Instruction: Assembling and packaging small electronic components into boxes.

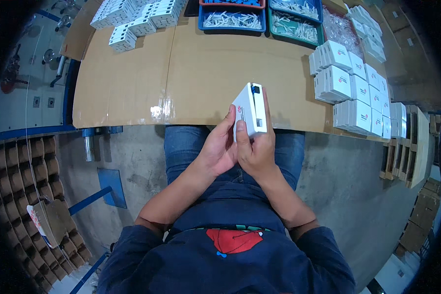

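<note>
Just past the table's near edge, above my lap, I hold a white flat rectangular case (251, 111) in both hands. It is tilted, with a narrow side facing up. That side has a dark opening with a bit of blue at its far end and a small slot nearer me. Red print shows on its left face. My left hand (219, 147) grips the lower left of the case, thumb along its face. My right hand (258, 152) wraps the right side, thumb on the near end and fingers behind, partly hidden.
White cases with red marks (360, 88) are stacked at the table's right. White blocks with dark holes (144, 24) stand far left. Blue and green bins (232, 30) of small white pieces sit at the back. Brown cardboard (122, 78) covers the table. A wooden pallet (414, 147) stands right.
</note>
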